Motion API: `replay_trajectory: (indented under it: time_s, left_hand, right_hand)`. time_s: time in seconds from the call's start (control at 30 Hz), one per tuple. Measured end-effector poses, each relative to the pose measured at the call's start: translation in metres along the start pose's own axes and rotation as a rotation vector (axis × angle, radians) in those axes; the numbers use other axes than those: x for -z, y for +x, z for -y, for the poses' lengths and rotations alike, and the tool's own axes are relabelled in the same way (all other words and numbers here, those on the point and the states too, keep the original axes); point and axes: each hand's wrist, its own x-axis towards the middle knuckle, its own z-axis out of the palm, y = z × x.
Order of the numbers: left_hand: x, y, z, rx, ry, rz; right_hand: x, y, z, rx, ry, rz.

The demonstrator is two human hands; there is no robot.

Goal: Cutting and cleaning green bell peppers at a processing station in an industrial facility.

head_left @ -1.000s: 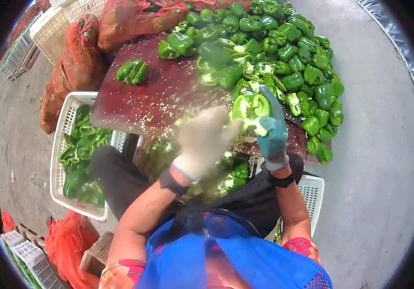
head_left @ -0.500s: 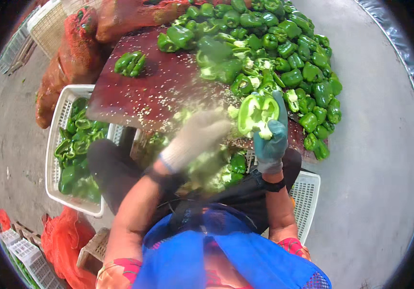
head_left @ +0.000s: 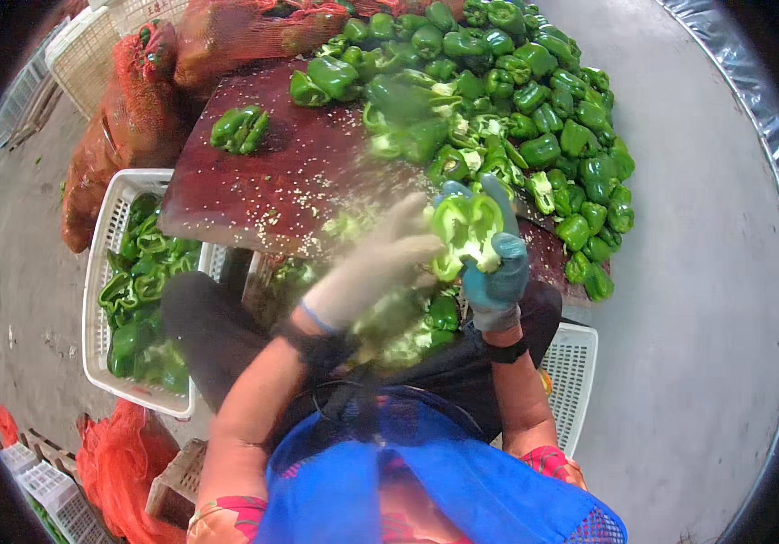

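Observation:
My right hand [head_left: 495,272], in a teal-coated glove, is closed around a cut green bell pepper [head_left: 467,227]. The pepper's hollow, pale inside faces up toward me. Just left of it is my left hand [head_left: 367,263], in a whitish glove and slightly blurred, with its fingers apart. Its fingertips come right up to the pepper's left edge; whether they touch it I cannot tell. Both hands are over the near edge of a dark red board [head_left: 253,190] strewn with pale seeds. Below them, between my knees, lie pepper pieces and pale cores [head_left: 398,340], partly smeared in the picture.
A large heap of whole green peppers [head_left: 580,140] covers the board's far right. One pepper [head_left: 240,130] sits alone at its left. A white crate [head_left: 95,308] of cut peppers stands by my left knee, another white crate [head_left: 575,372] by my right. Red mesh sacks [head_left: 126,136] lean at far left.
My left hand's fingers have spread apart and come nearer the cut pepper. My right hand has shifted a little left and down with the pepper in it.

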Motion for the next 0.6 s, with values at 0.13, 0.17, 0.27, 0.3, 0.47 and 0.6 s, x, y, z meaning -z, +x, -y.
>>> replay_trajectory:
  time_s: [0.13, 0.17, 0.27, 0.3, 0.47, 0.6]
  left_hand:
    - [-0.021, -0.008, -0.003, 0.055, -0.077, -0.127]
    - [-0.020, -0.004, 0.003, -0.015, -0.030, -0.145]
    - [-0.006, -0.028, -0.035, -0.129, 0.417, -0.381]
    - [0.021, -0.038, -0.037, -0.601, 0.565, -0.455]
    - [0.132, -0.154, -0.121, -0.450, 0.677, -0.969]
    - [0.195, -0.218, -0.118, -0.111, 1.361, -1.243]
  right_hand:
    - [-0.027, 0.006, 0.010, 0.175, 0.186, 0.135]
    - [-0.031, 0.010, 0.013, 0.182, 0.171, 0.140]
    - [-0.036, 0.017, 0.011, 0.050, 0.445, 0.068]
    - [-0.040, 0.022, 0.022, -0.005, 0.499, 0.115]
    - [-0.024, 0.040, 0.004, -0.132, 0.421, 0.213]
    - [-0.021, 0.049, -0.023, -0.272, 0.438, 0.244]
